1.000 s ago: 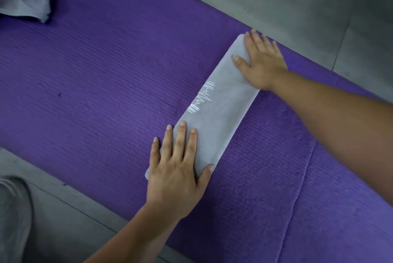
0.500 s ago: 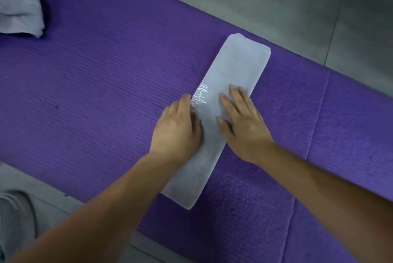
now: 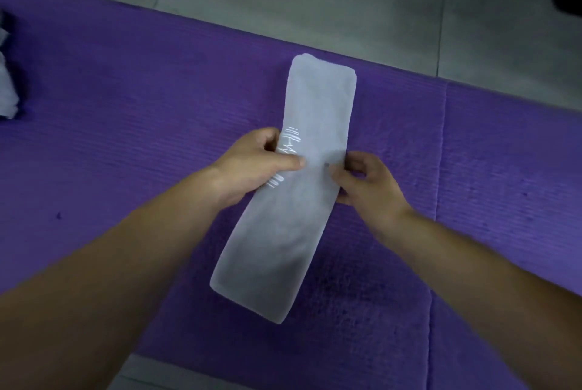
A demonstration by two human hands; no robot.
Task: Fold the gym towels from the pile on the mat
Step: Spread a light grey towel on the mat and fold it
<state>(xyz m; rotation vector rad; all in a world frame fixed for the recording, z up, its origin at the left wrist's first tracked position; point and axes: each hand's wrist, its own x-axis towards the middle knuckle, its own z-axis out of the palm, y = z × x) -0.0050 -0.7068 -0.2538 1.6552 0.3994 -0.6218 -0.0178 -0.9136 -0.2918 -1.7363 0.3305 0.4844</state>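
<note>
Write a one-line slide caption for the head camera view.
Left hand and right hand grip the opposite long edges of a folded grey towel at its middle, on a purple mat.

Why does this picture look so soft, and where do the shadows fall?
Head view: the light is dim and even, and the whole frame is slightly soft. The towel looks washed out, with little weave showing. Its white print is the brightest spot. A dark shadow lies on the mat just right of the towel's near end. The pile at the left edge is cut off and blurry.
</note>
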